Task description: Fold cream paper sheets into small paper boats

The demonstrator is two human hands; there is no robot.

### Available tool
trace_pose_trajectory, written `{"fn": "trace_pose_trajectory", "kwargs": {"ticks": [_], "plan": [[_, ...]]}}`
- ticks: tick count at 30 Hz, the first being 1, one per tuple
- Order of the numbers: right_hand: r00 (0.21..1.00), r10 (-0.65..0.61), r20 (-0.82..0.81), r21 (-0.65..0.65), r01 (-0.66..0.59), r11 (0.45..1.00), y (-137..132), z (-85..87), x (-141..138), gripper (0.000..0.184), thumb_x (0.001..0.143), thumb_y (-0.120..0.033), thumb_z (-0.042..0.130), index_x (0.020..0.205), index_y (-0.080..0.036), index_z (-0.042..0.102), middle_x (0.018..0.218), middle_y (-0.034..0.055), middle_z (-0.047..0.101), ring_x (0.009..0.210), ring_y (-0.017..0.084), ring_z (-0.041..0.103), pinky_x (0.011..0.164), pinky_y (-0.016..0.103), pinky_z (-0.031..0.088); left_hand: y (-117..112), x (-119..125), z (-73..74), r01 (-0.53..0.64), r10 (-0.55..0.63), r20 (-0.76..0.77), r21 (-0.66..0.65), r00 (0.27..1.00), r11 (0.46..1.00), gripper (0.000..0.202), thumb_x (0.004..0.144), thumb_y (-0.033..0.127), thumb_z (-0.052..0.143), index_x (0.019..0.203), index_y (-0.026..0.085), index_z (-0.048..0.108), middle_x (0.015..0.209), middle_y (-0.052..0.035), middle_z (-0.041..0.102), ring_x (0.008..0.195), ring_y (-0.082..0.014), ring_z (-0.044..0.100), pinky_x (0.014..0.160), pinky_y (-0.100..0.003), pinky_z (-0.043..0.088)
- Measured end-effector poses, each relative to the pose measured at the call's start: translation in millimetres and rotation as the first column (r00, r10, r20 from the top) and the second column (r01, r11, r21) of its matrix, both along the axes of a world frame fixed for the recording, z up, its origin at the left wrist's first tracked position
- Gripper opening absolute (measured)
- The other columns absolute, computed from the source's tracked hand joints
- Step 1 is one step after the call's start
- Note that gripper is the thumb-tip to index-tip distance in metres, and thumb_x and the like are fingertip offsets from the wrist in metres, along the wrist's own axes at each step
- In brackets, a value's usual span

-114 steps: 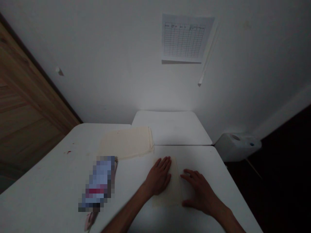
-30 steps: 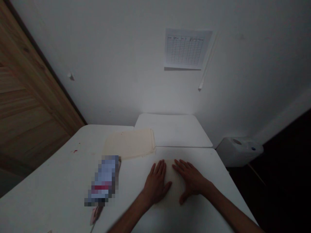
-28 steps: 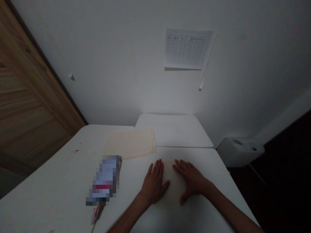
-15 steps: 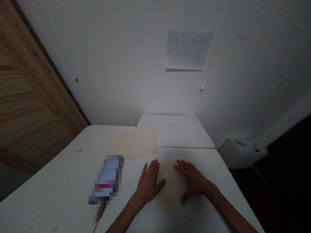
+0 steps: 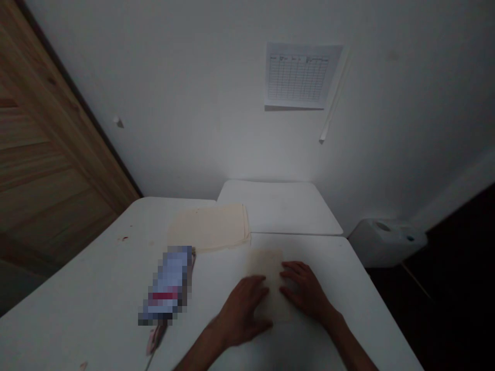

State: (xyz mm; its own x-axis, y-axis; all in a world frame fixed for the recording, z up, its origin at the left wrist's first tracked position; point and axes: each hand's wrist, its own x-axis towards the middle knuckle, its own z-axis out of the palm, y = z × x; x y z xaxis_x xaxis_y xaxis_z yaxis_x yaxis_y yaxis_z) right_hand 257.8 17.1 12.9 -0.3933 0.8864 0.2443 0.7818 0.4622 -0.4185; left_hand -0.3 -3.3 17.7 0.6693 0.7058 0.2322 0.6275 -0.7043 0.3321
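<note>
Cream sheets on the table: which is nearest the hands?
The sheet between the left hand and the right hand; the other sheets lie stacked farther back, to the left.

The left grip (image 5: 243, 309) is hiding the lower left of the pale cloth (image 5: 274, 294), and the right grip (image 5: 305, 289) is covering part of its right edge. Both forearms (image 5: 203, 346) are running off the bottom, which is also cutting off the desk (image 5: 77, 309). Coarse pixels are blurring the blue item (image 5: 170, 275). The wall chart (image 5: 297, 77) is showing lettering too small to read. The left edge is cropping the wooden door (image 5: 50, 165).
</note>
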Motion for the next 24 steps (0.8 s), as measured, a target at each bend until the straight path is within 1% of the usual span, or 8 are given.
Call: {"fn": "trace_pose_trajectory", "kwargs": {"ticks": [1, 3, 7, 13, 15, 18, 20, 24], "plan": [[1.000, -0.010, -0.011, 0.012, 0.010, 1.000, -0.7, -0.9, -0.7, 0.033, 0.083, -0.043, 0.060, 0.110, -0.025, 0.065, 0.131, 0.0057, 0.056, 0.123, 0.027, 0.046, 0.104, 0.046, 0.036, -6.6, 0.7, 2.6, 0.050, -0.050, -0.001, -0.032, 0.999, 0.998, 0.063, 0.077, 0.055, 0.065, 0.128, 0.022, 0.052, 0.143, -0.0117, 0.043, 0.129, -0.0307, 0.040, 0.107, -0.048, 0.035], [1.000, -0.020, -0.024, 0.025, 0.021, 0.999, -0.9, -2.7, -1.5, 0.032, 0.083, -0.043, 0.060, 0.110, -0.026, 0.065, 0.130, 0.0054, 0.057, 0.122, 0.027, 0.047, 0.103, 0.045, 0.037, -15.3, 2.8, 8.2, 0.084, -0.083, 0.006, -0.070, 0.997, 0.994, 0.054, 0.078, 0.051, 0.066, 0.123, 0.023, 0.056, 0.137, -0.0102, 0.050, 0.127, -0.0304, 0.043, 0.107, -0.048, 0.034], [0.998, -0.051, -0.045, 0.029, 0.052, 0.998, 2.9, -6.8, -1.6, 0.032, 0.086, -0.041, 0.056, 0.112, -0.025, 0.064, 0.129, 0.0065, 0.058, 0.120, 0.026, 0.049, 0.103, 0.046, 0.038, -17.0, 6.5, 17.2, 0.063, -0.061, 0.026, -0.088, 0.998, 0.994, 0.034, 0.086, 0.042, 0.058, 0.114, 0.023, 0.061, 0.131, -0.0093, 0.056, 0.123, -0.0293, 0.047, 0.105, -0.048, 0.036], [0.972, -0.144, -0.186, 0.030, 0.152, 0.988, 17.9, -13.0, -7.5, 0.032, 0.089, -0.035, 0.050, 0.115, -0.020, 0.062, 0.120, 0.0093, 0.063, 0.113, 0.025, 0.055, 0.100, 0.045, 0.042, -15.4, 7.9, 19.7, 0.072, -0.068, 0.061, -0.058, 0.996, 0.996, 0.024, 0.089, 0.035, 0.056, 0.106, 0.022, 0.063, 0.127, -0.0083, 0.059, 0.121, -0.0279, 0.049, 0.104, -0.046, 0.037], [0.945, -0.201, -0.256, 0.006, 0.210, 0.978, 24.4, -14.2, -12.3, 0.034, 0.087, -0.034, 0.053, 0.115, -0.019, 0.062, 0.115, 0.0097, 0.065, 0.109, 0.025, 0.057, 0.098, 0.044, 0.043, -16.1, 8.6, 18.9, 0.069, -0.066, 0.095, -0.031, 0.993, 0.997, 0.022, 0.087, 0.033, 0.058, 0.105, 0.021, 0.063, 0.124, -0.0088, 0.061, 0.119, -0.0280, 0.051, 0.103, -0.046, 0.038], [0.898, -0.263, -0.352, -0.071, 0.255, 0.964, 33.1, -13.8, -19.3, 0.035, 0.082, -0.034, 0.058, 0.114, -0.018, 0.063, 0.109, 0.0099, 0.067, 0.103, 0.026, 0.060, 0.095, 0.044, 0.046, -16.5, 9.8, 17.4, 0.067, -0.066, 0.138, -0.004, 0.988, 0.998, 0.021, 0.084, 0.031, 0.061, 0.102, 0.020, 0.064, 0.121, -0.0093, 0.062, 0.117, -0.0279, 0.053, 0.101, -0.045, 0.039], [0.852, -0.291, -0.435, -0.145, 0.253, 0.957, 37.4, -12.0, -22.6, 0.034, 0.079, -0.033, 0.060, 0.110, -0.019, 0.064, 0.106, 0.0095, 0.068, 0.098, 0.025, 0.062, 0.091, 0.043, 0.049, -16.4, 10.3, 16.4, 0.065, -0.063, 0.141, -0.005, 0.988, 0.998, 0.020, 0.084, 0.030, 0.062, 0.102, 0.020, 0.064, 0.121, -0.0090, 0.062, 0.117, -0.0277, 0.053, 0.101, -0.045, 0.038], [0.716, -0.335, -0.613, -0.301, 0.181, 0.936, 41.7, -8.5, -24.9, 0.040, 0.075, -0.032, 0.063, 0.113, -0.020, 0.059, 0.108, 0.0091, 0.068, 0.084, 0.022, 0.067, 0.076, 0.038, 0.056, -16.4, 10.3, 14.6, 0.056, -0.052, 0.118, -0.036, 0.992, 0.998, 0.021, 0.084, 0.028, 0.061, 0.104, 0.020, 0.063, 0.123, -0.0081, 0.061, 0.118, -0.0281, 0.051, 0.103, -0.046, 0.036]]}}
